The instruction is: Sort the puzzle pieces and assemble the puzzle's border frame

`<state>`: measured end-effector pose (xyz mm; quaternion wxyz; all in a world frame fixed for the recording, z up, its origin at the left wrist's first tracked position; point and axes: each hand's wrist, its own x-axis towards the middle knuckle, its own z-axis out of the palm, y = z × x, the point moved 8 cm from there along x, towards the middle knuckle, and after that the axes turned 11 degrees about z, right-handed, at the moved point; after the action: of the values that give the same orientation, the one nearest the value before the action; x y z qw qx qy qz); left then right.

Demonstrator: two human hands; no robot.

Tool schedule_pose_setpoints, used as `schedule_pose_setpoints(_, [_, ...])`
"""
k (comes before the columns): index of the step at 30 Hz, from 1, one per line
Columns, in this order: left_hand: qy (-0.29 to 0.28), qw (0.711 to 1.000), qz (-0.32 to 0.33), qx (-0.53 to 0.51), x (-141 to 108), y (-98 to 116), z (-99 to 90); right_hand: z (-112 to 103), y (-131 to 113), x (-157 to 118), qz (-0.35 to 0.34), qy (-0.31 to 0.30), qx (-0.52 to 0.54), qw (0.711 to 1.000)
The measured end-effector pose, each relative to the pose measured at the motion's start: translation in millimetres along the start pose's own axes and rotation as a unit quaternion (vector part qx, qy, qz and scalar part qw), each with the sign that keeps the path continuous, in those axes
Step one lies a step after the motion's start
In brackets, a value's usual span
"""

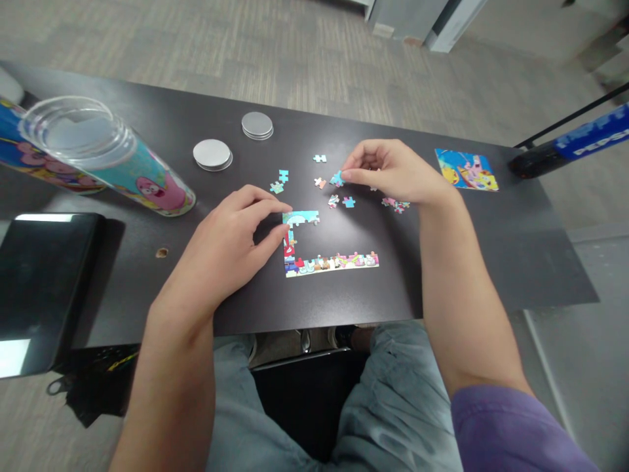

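Note:
Joined puzzle pieces (339,263) form a border along the bottom, left side and part of the top. My left hand (236,239) rests at the border's upper left corner, thumb and fingers apart, fingertips touching its edge. Between the thumb and fingers of my right hand (388,170) is a blue puzzle piece (337,178), above and to the right of the border. Several loose pieces lie around it, among them a blue one (348,202) and a pale one (320,158). A small pile (396,205) lies below my right hand, partly hidden.
Two stacks of round discs (212,155) (257,125) sit at the back. Clear-topped printed cylinders (152,183) stand at the left, near a black case (44,282). A colourful picture card (466,170) and a blue-black cylinder (570,143) are at the right of the dark table (314,308).

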<state>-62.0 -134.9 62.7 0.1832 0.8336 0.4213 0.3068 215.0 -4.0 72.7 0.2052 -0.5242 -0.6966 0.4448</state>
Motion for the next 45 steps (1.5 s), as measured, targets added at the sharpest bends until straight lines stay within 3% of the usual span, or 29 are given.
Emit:
schedule_pose_setpoints(5, [0.003,1.0,-0.004,0.002,0,2,-1.6,19,-15,-10,0.006,-0.089,0.019,0.996])
schedule_pose_setpoints(12, [-0.01,1.0,-0.015,0.007,1,2,-2.1,27,-29,-19,0.001,-0.123,-0.006,0.992])
schedule_pose_setpoints(20, [-0.025,0.999,-0.031,0.014,2,7,-3.9,32,-11,-19,0.048,-0.178,-0.071,0.98])
schedule_pose_setpoints(27, [-0.026,0.999,-0.033,-0.003,3,9,-4.4,14,-5,-18,0.076,-0.098,-0.123,0.985])
schedule_pose_setpoints(32, [-0.031,0.999,-0.044,0.002,3,7,-3.6,4,-7,-18,0.06,-0.056,-0.124,0.989])
schedule_pose_setpoints(37, [-0.035,0.998,-0.043,0.002,3,8,-4.2,-19,8,-19,0.073,-0.009,-0.148,0.986])
schedule_pose_setpoints(40, [-0.026,0.999,-0.035,0.003,2,4,-2.7,-22,12,-20,0.087,-0.018,-0.156,0.984])
schedule_pose_setpoints(45, [0.002,1.0,-0.017,-0.009,-1,-2,-0.4,0,8,-16,0.08,-0.069,-0.163,0.981])
